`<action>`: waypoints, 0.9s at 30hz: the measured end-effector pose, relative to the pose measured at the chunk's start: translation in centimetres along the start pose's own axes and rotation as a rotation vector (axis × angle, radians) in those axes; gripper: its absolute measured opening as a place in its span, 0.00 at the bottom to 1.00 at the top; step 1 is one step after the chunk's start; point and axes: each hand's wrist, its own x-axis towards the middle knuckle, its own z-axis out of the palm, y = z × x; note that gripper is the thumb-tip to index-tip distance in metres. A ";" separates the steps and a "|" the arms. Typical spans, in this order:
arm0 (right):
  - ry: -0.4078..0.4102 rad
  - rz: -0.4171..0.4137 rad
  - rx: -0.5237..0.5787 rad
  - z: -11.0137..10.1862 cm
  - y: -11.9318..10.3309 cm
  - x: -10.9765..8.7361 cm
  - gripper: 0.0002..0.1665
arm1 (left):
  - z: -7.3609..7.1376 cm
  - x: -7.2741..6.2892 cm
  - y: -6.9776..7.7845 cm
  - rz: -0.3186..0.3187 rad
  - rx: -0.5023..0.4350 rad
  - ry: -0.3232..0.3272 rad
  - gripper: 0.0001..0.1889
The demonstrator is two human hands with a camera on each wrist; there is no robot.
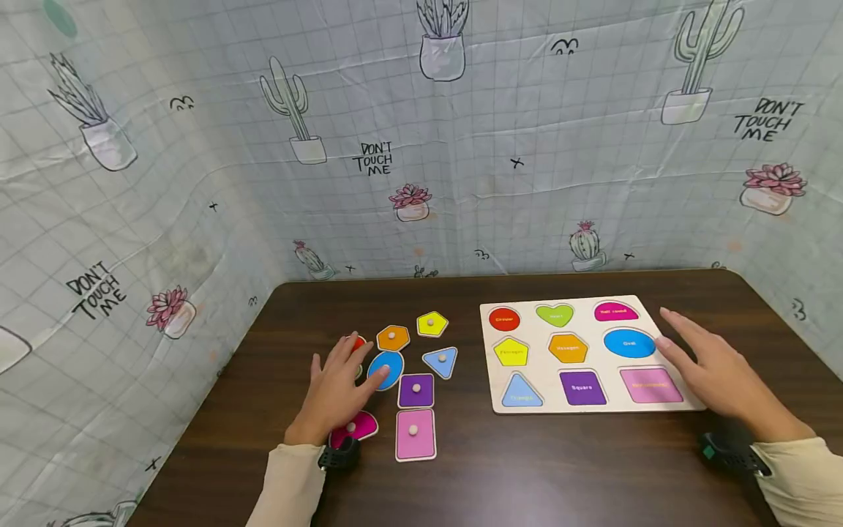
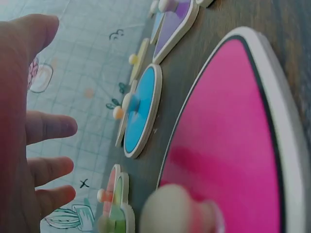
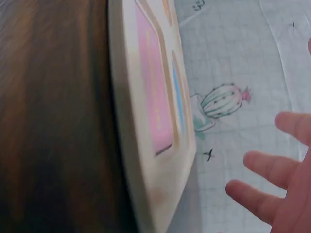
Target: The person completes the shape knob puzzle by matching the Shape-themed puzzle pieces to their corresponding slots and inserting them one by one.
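Note:
Spread fingers of my left hand [image 1: 334, 391] are over the loose knobbed puzzle pieces, gripping none. Around it lie the blue oval piece [image 1: 380, 366], the magenta half-round piece [image 1: 364, 424], the orange hexagon [image 1: 393, 338] and a mostly hidden red piece [image 1: 358, 342]. In the left wrist view a green piece [image 2: 120, 201] shows beside the red one. My right hand [image 1: 727, 369], fingers extended and holding nothing, is at the right edge of the white puzzle board [image 1: 593, 406]; whether it touches the board I cannot tell.
Farther right in the group are a yellow pentagon [image 1: 431, 331], a light blue triangle [image 1: 446, 367], a purple square [image 1: 408, 399] and a pink rectangle [image 1: 421, 446]. Everything lies flat on a dark wooden table [image 1: 527, 476]. Behind it hangs a cactus-print cloth [image 1: 481, 146].

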 end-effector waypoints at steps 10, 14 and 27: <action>-0.046 0.062 0.086 0.8 1.3 -0.6 0.36 | -1.0 -0.1 -1.8 0.006 -0.081 -0.020 0.34; -0.090 0.069 0.050 0.4 1.8 -1.0 0.38 | -0.7 -0.6 -1.7 -0.026 -0.166 -0.057 0.32; -0.143 0.060 -0.007 0.3 1.9 -2.2 0.37 | 0.4 -1.7 0.4 0.119 -0.295 -0.010 0.20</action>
